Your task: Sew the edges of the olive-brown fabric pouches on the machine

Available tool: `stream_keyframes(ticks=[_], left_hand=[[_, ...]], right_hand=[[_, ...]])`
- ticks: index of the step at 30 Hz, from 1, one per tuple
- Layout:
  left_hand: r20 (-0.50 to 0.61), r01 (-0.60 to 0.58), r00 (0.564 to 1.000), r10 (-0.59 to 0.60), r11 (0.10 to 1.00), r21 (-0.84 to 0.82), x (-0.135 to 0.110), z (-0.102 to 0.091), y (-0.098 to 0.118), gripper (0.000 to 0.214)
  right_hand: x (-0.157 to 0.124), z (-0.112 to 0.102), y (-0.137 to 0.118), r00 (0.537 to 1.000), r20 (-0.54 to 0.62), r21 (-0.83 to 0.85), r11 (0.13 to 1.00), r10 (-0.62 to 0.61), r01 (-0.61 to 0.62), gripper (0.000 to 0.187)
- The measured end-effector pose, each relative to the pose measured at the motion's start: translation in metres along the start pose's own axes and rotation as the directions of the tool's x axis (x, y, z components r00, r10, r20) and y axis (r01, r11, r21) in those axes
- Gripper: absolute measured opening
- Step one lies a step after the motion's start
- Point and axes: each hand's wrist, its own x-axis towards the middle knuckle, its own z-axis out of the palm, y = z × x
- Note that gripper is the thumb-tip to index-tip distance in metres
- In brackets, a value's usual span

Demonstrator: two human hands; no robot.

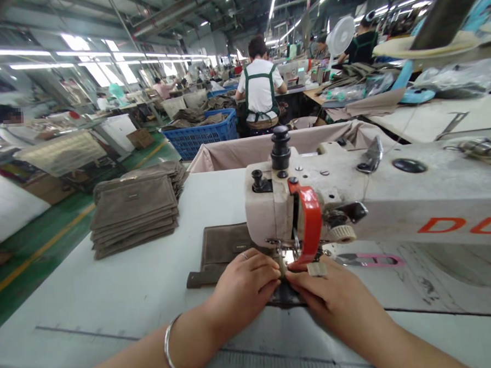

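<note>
A brown fabric panel (219,246) with a small label lies flat under the head of a white sewing machine (267,210). My left hand (246,277) has its fingers closed on the fabric just left of the needle area. Close to it, my right hand (329,289) pinches the near edge of the same work, its fingertips almost meeting the left ones. An orange guard (312,224) stands in front of the needle and partly hides it. How the fabric edge sits between my fingertips is hard to make out.
Stacked brown fabric pieces (134,212) rest at the table's left. Pink-handled thread snips (373,259) lie beneath the machine arm. Behind the table are a cloth-lined bin (227,154), a blue crate (205,134) and a seated person (261,90) facing away.
</note>
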Motion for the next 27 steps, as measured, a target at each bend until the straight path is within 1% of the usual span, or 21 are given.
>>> stream_keyframes(ticks=[3, 7, 9, 13, 16, 20, 27], left_hand=[[0.0, -0.022, 1.0, 0.022, 1.0, -0.007, 0.005, 0.0, -0.005, 0.009], [-0.005, -0.045, 0.999, 0.045, 0.999, -0.01, 0.012, 0.0, -0.011, 0.006], [-0.003, -0.025, 1.0, 0.025, 1.0, 0.005, 0.015, 0.001, -0.015, 0.005], [0.035, 0.034, 0.999, -0.035, 0.999, 0.023, 0.018, 0.004, -0.02, 0.004], [0.036, 0.036, 0.999, -0.037, 0.999, 0.003, 0.018, 0.005, -0.023, 0.005], [0.026, 0.029, 0.999, -0.029, 1.0, -0.005, 0.017, 0.006, -0.024, 0.005], [0.015, 0.043, 0.999, -0.043, 0.999, -0.008, 0.017, 0.007, -0.025, 0.005]], right_hand=[[0.003, 0.0, 0.0, 1.0, 0.009, -0.038, 0.999, -0.004, 0.004, 0.021], [0.009, 0.0, 0.003, 0.998, -0.045, -0.09, 0.995, -0.039, 0.035, 0.02], [0.011, 0.001, 0.004, 0.997, -0.071, -0.113, 0.993, -0.043, 0.035, 0.02], [0.012, 0.004, 0.007, 0.997, -0.077, -0.149, 0.989, -0.008, -0.004, 0.02], [0.012, 0.006, 0.009, 0.998, -0.065, -0.169, 0.985, 0.018, -0.029, 0.018], [0.011, 0.007, 0.009, 0.999, -0.054, -0.213, 0.977, -0.003, -0.009, 0.019], [0.01, 0.008, 0.008, 0.998, -0.068, -0.172, 0.985, 0.007, -0.018, 0.02]])
